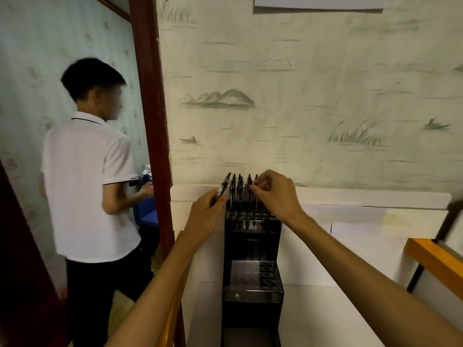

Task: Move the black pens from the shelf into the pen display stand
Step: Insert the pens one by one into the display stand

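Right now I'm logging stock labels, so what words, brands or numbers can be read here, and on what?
None can be read.
Pen display stand: a small pale mark on its lower front, too small to read.
Black pens: no print visible.
White sheet on the wall: blank where visible.

Two bare forearms came up from the near edge of the frame, one on the left and one on the right, each ending in an ungloved hand: the left hand [204, 216] and the right hand [276, 194]. No sleeve, cuff, watch or bracelet showed anywhere along the arms as far as they could be seen. The fingers [259, 186] seemed to carry no ring, though they were small and slightly blurred at the far end of the view.
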`<state>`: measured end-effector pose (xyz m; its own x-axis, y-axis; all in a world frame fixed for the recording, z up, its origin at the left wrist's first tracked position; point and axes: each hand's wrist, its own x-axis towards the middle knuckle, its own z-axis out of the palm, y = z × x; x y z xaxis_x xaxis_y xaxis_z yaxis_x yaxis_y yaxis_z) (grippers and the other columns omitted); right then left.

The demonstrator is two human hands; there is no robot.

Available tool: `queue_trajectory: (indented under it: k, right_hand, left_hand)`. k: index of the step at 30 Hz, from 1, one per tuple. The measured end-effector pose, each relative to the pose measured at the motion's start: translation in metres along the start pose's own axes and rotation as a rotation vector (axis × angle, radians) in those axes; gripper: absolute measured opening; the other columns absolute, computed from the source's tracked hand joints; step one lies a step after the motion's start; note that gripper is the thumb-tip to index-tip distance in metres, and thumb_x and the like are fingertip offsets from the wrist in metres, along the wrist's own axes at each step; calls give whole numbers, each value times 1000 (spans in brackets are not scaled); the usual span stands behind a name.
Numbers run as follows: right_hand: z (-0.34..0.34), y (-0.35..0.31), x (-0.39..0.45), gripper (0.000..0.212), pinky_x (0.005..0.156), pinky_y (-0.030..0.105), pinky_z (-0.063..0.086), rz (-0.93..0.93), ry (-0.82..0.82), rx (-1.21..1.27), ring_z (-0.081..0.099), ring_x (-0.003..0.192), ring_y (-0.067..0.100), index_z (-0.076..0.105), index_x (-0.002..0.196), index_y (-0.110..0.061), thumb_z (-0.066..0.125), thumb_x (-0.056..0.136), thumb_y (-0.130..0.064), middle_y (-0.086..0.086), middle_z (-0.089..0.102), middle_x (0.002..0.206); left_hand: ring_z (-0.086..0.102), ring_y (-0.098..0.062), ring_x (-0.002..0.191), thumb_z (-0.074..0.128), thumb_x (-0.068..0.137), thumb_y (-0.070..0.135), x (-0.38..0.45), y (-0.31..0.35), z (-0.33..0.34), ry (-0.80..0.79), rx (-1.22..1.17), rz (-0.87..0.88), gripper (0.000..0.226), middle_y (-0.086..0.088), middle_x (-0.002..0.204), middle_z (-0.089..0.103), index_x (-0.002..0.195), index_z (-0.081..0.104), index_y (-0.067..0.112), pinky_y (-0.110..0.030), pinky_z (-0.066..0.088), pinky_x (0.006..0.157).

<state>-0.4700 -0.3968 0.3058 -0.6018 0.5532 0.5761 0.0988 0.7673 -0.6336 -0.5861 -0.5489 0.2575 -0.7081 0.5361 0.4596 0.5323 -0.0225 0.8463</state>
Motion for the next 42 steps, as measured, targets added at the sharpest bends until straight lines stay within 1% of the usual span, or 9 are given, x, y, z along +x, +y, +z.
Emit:
queue_trajectory:
  k: [5,9,12,15,18,22,28,34,42]
  right_hand:
    - [-8,-9,-4,14,72,20,56,105,-211,445,72,79,9,77,95,-20,78,84,-30,-3,77,84]
    - [-7,-12,-9,18,84,24,58,93,-275,545,73,90,15,77,101,-14,76,86,-24,0,77,92]
    - [-7,-14,-11,18,82,22,57,107,-258,590,73,91,16,77,102,-11,75,87,-21,1,77,93]
    - [-8,-16,-12,20,81,24,58,142,-259,666,74,91,22,74,104,-7,74,88,-19,7,77,95]
    - [-10,-20,-10,20,82,33,59,194,-225,754,74,89,30,72,103,-3,72,89,-17,13,76,93]
    - [-22,-20,0,15,74,33,61,232,-111,805,75,80,26,72,96,-4,70,91,-18,10,76,86]
    - [-37,-9,18,12,67,33,59,194,64,664,72,70,25,71,95,-4,70,90,-15,13,74,80]
    - [-33,-5,18,8,79,41,61,75,89,382,72,77,22,72,94,-13,72,89,-18,6,73,83]
    - [-22,-2,12,12,80,40,60,29,35,201,71,77,17,73,96,-13,72,89,-22,3,73,83]
  left_hand:
    - [46,1,54,55,102,28,-2,10,4,-45,60,43,30,7,62,52,75,58,16,-12,36,53]
    - [53,-10,65,53,102,33,-5,18,10,-105,118,61,29,-12,77,64,90,65,10,-24,40,61]
    - [55,-18,67,50,103,36,-9,24,13,-119,125,63,35,-17,82,65,92,64,6,-34,44,66]
    - [63,-28,77,50,103,35,-11,27,14,-135,125,57,31,-14,85,68,98,66,9,-45,51,75]
    - [62,-21,72,57,99,34,-10,28,12,-162,131,55,21,-4,79,67,94,66,16,-48,54,75]
    - [63,-10,77,67,91,44,-8,23,5,-122,253,94,15,10,84,67,93,65,29,-33,57,72]
    - [61,-5,82,66,89,47,-8,20,-10,-124,356,192,9,19,98,59,94,62,40,-25,51,73]
    - [57,-9,94,60,95,40,-9,20,-16,-89,517,228,20,9,109,60,112,66,31,-43,50,91]
    - [57,-13,99,59,95,40,-9,19,-23,-103,580,225,23,7,112,61,115,65,31,-45,50,92]
